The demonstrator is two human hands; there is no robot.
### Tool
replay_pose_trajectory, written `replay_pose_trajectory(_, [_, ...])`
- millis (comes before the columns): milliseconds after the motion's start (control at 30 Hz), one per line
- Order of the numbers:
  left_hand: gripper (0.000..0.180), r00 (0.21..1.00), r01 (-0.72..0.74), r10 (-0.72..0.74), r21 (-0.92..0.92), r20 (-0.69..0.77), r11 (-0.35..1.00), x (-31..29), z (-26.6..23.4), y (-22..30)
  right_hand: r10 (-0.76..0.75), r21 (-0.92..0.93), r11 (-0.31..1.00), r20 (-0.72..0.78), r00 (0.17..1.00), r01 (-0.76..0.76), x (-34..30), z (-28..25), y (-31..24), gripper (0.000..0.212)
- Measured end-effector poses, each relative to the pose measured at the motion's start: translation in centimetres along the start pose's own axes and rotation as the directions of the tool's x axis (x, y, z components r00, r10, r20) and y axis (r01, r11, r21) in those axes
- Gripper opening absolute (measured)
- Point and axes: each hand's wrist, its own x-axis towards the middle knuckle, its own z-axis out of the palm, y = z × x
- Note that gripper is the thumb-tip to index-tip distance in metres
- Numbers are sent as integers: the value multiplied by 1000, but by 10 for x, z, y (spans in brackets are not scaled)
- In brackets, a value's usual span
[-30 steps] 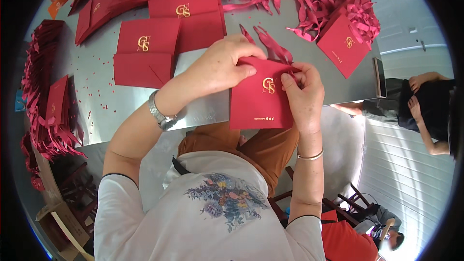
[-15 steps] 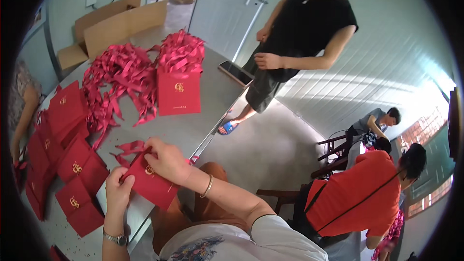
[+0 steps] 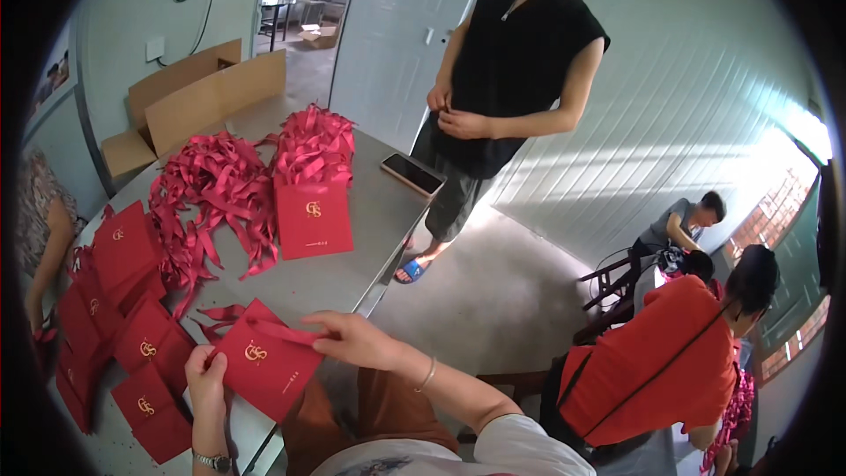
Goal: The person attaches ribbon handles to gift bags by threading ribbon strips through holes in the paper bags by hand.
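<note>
From where I stand, the flat red bag point(image 3: 269, 375) is held up at the near edge of the desk point(image 3: 308, 286), one corner jutting over the person's lap. The left hand point(image 3: 205, 373) grips its left side, thumb pressed on the front. The right hand point(image 3: 357, 339) pinches a strand of red ribbon point(image 3: 286, 331) and draws it across the upper front, above the gold emblem; the other end of that strand I can't trace. A loose loop point(image 3: 220, 316) lies just past the bag's upper left side.

To do this nicely, I'd keep the left thumb firm but near the edge, so the paper doesn't crease. The right hand should, I think, pull gently and level, with the ribbon flat; a hard tug could twist it or buckle the top edge. Keeping that loop clear of the fingers would help too.

Farther along lie a heap of ribbons point(image 3: 211, 194) and a finished-looking bag point(image 3: 315, 225), well apart from the hands, while folded bags point(image 3: 145, 353) overlap beside the left hand.
</note>
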Motion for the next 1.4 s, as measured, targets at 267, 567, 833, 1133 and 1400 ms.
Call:
replay_pose_trajectory(267, [10, 981, 36, -54, -101, -184, 994, -2, -2, -8, 277, 401, 845, 237, 931, -354, -36, -26, -8, 42])
replay_pose_trajectory(567, [4, 995, 88, -87, 21, -58, 996, -7, -2, 4, 123, 804, 557, 170, 978, -210, -66, -25, 6, 25])
replay_pose_trajectory(833, [9, 993, 106, -106, -8, -48, 994, -12, -14, -11, 48, 855, 517, -72, 996, 37, -55, 2, -7, 24])
replay_pose_trajectory(1133, [23, 991, -73, 105, 321, -84, 944, -2, 24, 13, 77, 503, 863, -230, 970, 51, -25, 40, -27, 12])
replay_pose_trajectory(1400, [21, 989, -140, 150, 352, -1, 926, -8, 23, 25, 45, 84, 996, -52, 998, -41, 31, 79, -55, 15])
